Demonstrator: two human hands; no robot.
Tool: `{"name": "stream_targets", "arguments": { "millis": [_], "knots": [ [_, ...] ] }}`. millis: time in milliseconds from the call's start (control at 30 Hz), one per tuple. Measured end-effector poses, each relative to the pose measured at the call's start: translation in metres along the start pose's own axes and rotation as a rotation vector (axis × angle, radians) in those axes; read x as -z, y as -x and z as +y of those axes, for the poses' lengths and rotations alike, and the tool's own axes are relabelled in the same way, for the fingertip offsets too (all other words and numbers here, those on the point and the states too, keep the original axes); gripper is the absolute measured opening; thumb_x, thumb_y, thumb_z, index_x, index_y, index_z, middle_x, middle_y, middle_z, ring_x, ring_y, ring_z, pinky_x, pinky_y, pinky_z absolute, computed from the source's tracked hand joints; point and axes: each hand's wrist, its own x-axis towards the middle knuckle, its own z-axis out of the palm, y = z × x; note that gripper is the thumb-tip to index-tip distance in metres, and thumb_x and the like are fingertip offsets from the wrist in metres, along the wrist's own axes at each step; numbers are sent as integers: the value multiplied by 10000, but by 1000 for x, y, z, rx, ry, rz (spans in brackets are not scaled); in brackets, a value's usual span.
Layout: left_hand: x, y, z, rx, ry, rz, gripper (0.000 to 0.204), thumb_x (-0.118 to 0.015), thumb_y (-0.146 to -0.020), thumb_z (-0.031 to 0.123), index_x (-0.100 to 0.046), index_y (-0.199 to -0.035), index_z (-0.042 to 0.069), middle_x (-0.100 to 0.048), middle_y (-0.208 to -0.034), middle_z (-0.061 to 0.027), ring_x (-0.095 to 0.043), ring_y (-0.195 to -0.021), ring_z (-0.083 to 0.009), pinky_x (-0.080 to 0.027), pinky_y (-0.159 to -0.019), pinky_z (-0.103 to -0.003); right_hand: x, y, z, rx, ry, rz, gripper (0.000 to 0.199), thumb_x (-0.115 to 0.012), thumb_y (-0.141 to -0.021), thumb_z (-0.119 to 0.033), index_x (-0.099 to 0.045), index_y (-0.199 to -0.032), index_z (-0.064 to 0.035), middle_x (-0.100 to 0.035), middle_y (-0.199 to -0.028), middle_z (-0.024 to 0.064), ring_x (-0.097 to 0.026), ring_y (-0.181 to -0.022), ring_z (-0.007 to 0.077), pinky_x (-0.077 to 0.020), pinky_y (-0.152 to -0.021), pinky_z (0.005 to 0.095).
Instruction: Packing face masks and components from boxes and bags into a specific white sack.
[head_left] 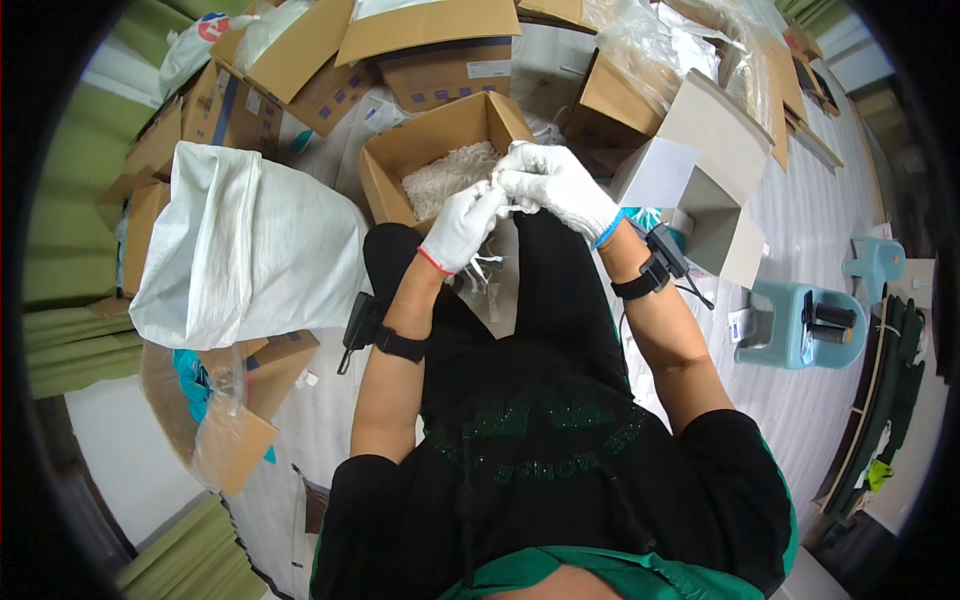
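Note:
My left hand (465,226), in a white knit glove with a red cuff, meets my right hand (553,188), gloved in white with a blue cuff, above my knees. Fingers of both are pinched together on some thin white cords. Loose ends of the white cords (486,264) dangle below the left hand. Most of what lies between the fingertips is hidden by the gloves. Just beyond the hands stands an open cardboard box (385,180), with a heap of white cords (447,178) inside.
A large white sack (270,250) stands at the left, above a box (255,430) with plastic and teal items. Several cardboard boxes (440,75) crowd the far side. A grey-white open carton (715,215) and a blue stool (775,325) holding dark rolls are on the right.

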Motion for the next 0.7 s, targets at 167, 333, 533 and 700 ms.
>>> {"name": "stream_targets", "arguments": {
  "millis": [167, 333, 533, 700],
  "knots": [
    [-10, -4, 0, -248, -120, 188, 263, -513, -994, 244, -615, -893, 24, -523, -698, 22, -450, -613, -45, -377, -558, -236, -2, 3, 5, -20, 76, 39, 130, -629, -935, -157, -649, -941, -29, -600, -746, -10, -485, -592, 41, -403, -534, 201],
    [-2, -2, 1, -78, 132, 110, 230, -522, -991, 216, -611, -837, 70, -469, -661, 65, -380, -544, -9, -297, -480, -195, -5, 6, -1, -46, -55, -11, 119, -655, -913, -131, -646, -974, -29, -598, -774, -3, -482, -602, 49, -383, -537, 196],
    [-1, 0, -1, 54, 531, -23, 272, -519, -998, 273, -562, -802, 89, -433, -614, 70, -350, -474, -23, -261, -431, -205, 1, 1, 10, 35, -84, -149, 136, -670, -915, -167, -605, -925, -47, -567, -744, -22, -456, -590, 46, -356, -519, 206],
    [-3, -2, -12, 61, 640, -58, 356, -512, -1007, 376, -531, -759, 123, -398, -577, 73, -329, -433, -28, -235, -412, -208, -7, 4, 6, -88, 81, -79, 246, -597, -964, -247, -584, -809, -56, -539, -676, -22, -468, -593, 70, -375, -526, 235]
  ]
}}
